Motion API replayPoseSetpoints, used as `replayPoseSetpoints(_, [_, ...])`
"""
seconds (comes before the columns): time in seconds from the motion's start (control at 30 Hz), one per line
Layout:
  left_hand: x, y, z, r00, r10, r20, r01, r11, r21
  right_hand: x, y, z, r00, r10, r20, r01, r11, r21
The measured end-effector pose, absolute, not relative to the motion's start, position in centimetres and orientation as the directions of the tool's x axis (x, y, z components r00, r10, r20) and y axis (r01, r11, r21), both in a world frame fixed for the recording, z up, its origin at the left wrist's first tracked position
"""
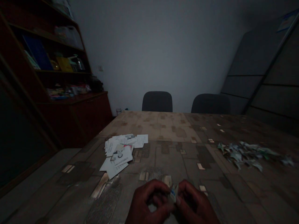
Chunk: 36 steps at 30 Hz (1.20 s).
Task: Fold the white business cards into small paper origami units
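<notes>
Close to the table's near edge, my left hand (151, 202) and my right hand (193, 202) meet over a small folded piece of paper (173, 195). Both hands pinch it between thumb and fingertips; it is pale with a bit of blue print. Most of the paper is covered by my fingers, so its full shape is hidden. To the left lies a loose pile of flat white printed paper cards (119, 152). Over on the right, several small folded paper pieces (247, 154) with pointed corners lie in a heap.
A patterned cloth covers the table (161, 124). Two dark chairs, a left one (157, 101) and a right one (210, 103), stand at its far side. A wooden cabinet (91, 115) with filled shelves is at the left, and grey panels (247, 62) are at the right. The room is dim.
</notes>
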State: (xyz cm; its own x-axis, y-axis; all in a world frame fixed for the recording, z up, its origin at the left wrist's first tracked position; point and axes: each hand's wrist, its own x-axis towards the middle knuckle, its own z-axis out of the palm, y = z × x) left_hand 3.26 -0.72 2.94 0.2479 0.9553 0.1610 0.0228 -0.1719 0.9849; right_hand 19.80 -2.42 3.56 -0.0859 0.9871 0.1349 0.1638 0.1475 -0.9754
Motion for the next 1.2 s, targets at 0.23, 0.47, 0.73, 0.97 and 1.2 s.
replayPoseSetpoints(0.23, [3.5, -0.8, 2.6, 0.247, 0.927, 0.283, 0.028, -0.299, 0.954, 19.7, -2.5, 3.5, -0.083, 0.990, 0.118, 0.178, 0.131, -0.975])
replayPoseSetpoints(0.47, [3.0, -0.6, 2.1, 0.314, 0.899, 0.305, 0.134, -0.360, 0.923, 19.9, -2.4, 2.9, -0.084, 0.987, 0.134, 0.171, 0.147, -0.974])
replayPoseSetpoints(0.73, [3.0, -0.6, 2.1, 0.273, 0.906, 0.324, 0.176, -0.378, 0.909, 20.0, -2.4, 2.3, -0.097, 0.988, 0.122, 0.164, 0.137, -0.977])
replayPoseSetpoints(0.97, [3.5, -0.7, 2.5, 0.212, 0.910, 0.356, 0.241, -0.402, 0.883, 19.7, -2.3, 2.2, -0.089, 0.990, 0.114, 0.126, 0.125, -0.984])
replayPoseSetpoints(1.2, [4.2, -0.9, 2.9, 0.146, 0.936, 0.321, 0.177, -0.344, 0.922, 19.9, -2.2, 2.0, -0.052, 0.990, 0.131, 0.131, 0.137, -0.982])
